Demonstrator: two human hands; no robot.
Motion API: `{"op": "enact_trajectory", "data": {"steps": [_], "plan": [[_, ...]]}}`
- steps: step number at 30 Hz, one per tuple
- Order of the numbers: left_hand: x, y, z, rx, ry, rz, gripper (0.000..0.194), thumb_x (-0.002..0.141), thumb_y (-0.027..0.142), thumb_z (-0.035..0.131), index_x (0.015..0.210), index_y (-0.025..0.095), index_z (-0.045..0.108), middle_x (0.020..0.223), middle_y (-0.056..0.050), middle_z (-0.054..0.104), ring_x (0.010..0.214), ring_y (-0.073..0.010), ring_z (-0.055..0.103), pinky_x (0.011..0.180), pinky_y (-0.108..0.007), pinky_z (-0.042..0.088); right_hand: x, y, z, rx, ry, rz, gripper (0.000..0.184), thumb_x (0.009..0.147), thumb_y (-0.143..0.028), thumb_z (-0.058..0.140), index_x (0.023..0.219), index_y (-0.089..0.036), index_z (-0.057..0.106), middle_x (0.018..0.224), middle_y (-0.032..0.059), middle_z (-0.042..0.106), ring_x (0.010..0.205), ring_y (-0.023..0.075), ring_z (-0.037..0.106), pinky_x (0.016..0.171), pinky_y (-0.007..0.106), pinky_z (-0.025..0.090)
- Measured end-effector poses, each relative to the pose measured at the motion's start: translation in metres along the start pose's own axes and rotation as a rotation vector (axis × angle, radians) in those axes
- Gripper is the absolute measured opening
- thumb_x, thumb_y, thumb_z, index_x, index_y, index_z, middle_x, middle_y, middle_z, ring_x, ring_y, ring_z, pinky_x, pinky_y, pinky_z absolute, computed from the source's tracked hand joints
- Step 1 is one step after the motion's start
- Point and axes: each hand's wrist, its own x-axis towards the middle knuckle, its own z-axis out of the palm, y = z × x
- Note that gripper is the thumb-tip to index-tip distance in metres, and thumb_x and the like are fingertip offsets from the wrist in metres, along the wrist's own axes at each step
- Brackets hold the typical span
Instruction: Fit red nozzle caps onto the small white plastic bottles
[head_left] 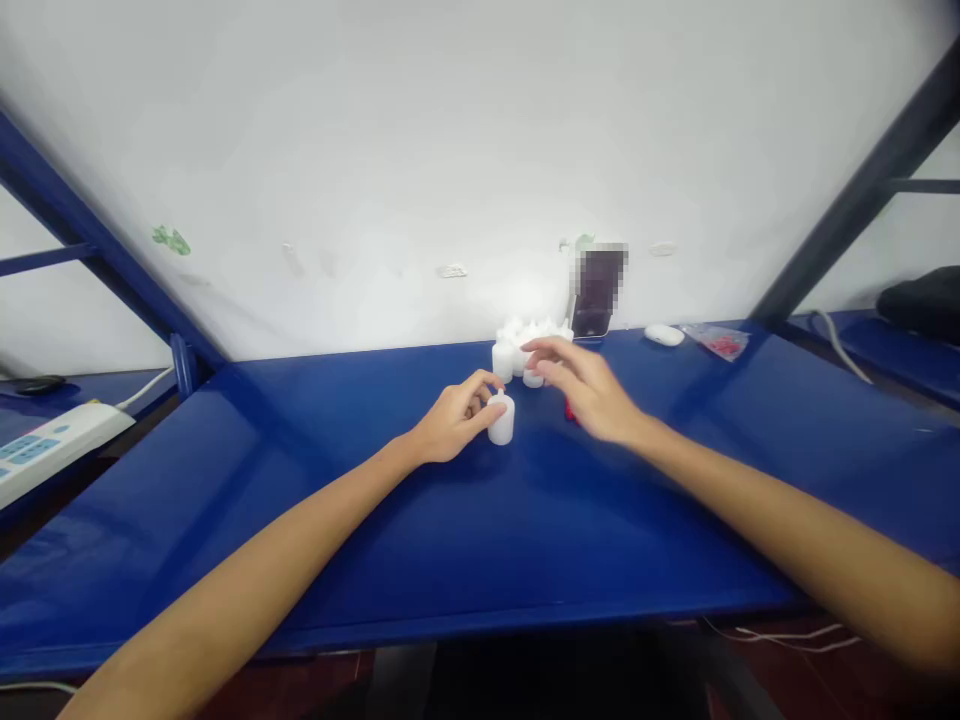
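My left hand [459,418] has its thumb and fingers closed around a small white bottle [501,424], which stands upright on the blue table. A short nozzle sticks up from the bottle's top. Farther back stands a cluster of similar white bottles [503,362], partly hidden behind my right hand [585,388]. That hand reaches in from the right, slightly blurred, its fingers stretched out and apart from the thumb in front of the cluster. A small red thing [570,410] peeks out beneath my right hand, mostly covered.
Against the wall leans a phone [596,300], behind the bottles. Right of it lie a white computer mouse [664,335] and a clear plastic bag [721,343] with small red pieces. A white power strip [64,440] is at the left. Blue metal posts flank the table [420,560].
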Motion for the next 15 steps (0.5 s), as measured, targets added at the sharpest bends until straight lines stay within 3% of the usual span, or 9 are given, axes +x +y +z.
{"op": "enact_trajectory", "data": {"steps": [2, 5, 7, 11, 15], "plan": [[0.0, -0.004, 0.0, -0.013, 0.12, -0.014, 0.037, 0.098, 0.055, 0.039, 0.101, 0.019, 0.049, 0.068, 0.005, 0.055, 0.055, -0.0098, 0.049, 0.056, -0.022, 0.037, -0.006, -0.005, 0.016, 0.063, -0.139, 0.042, 0.037, 0.098, -0.042, 0.045, 0.127, -0.02, 0.055, 0.108, 0.0074, 0.066, 0.099, 0.0211, 0.063, 0.085, 0.035, 0.048], [0.003, -0.012, -0.001, 0.013, 0.414, -0.068, 0.047, 0.102, 0.053, 0.025, 0.078, 0.018, 0.047, 0.061, 0.003, 0.05, 0.056, -0.0105, 0.046, 0.059, -0.024, 0.037, -0.017, -0.013, 0.035, 0.017, -0.345, -0.013, 0.037, 0.099, -0.04, 0.046, 0.131, -0.021, 0.051, 0.111, 0.0073, 0.066, 0.094, 0.0197, 0.062, 0.086, 0.035, 0.047], [0.007, -0.015, -0.003, 0.058, 0.49, -0.131, 0.053, 0.101, 0.049, 0.025, 0.063, 0.018, 0.042, 0.055, 0.002, 0.044, 0.054, -0.0106, 0.042, 0.058, -0.025, 0.035, -0.023, -0.018, 0.04, 0.011, -0.457, -0.084, 0.035, 0.099, -0.037, 0.048, 0.13, -0.021, 0.052, 0.108, 0.0061, 0.065, 0.089, 0.018, 0.06, 0.083, 0.034, 0.047], [0.009, -0.015, -0.001, 0.219, 0.37, -0.147, 0.052, 0.097, 0.04, 0.036, 0.05, 0.018, 0.032, 0.049, 0.003, 0.035, 0.051, -0.0092, 0.035, 0.057, -0.026, 0.03, -0.03, -0.026, 0.043, 0.046, -0.562, -0.252, 0.024, 0.097, -0.026, 0.051, 0.119, -0.02, 0.058, 0.108, 0.0069, 0.063, 0.094, 0.0178, 0.057, 0.088, 0.034, 0.045], [0.007, -0.008, 0.007, 0.446, 0.031, -0.044, 0.045, 0.096, 0.035, 0.039, 0.056, 0.016, 0.049, 0.05, 0.004, 0.045, 0.049, -0.0088, 0.038, 0.061, -0.026, 0.031, -0.036, -0.03, 0.049, -0.044, -0.613, -0.376, 0.015, 0.093, -0.027, 0.055, 0.102, -0.017, 0.063, 0.09, 0.0044, 0.059, 0.084, 0.0171, 0.052, 0.085, 0.035, 0.042]]}}
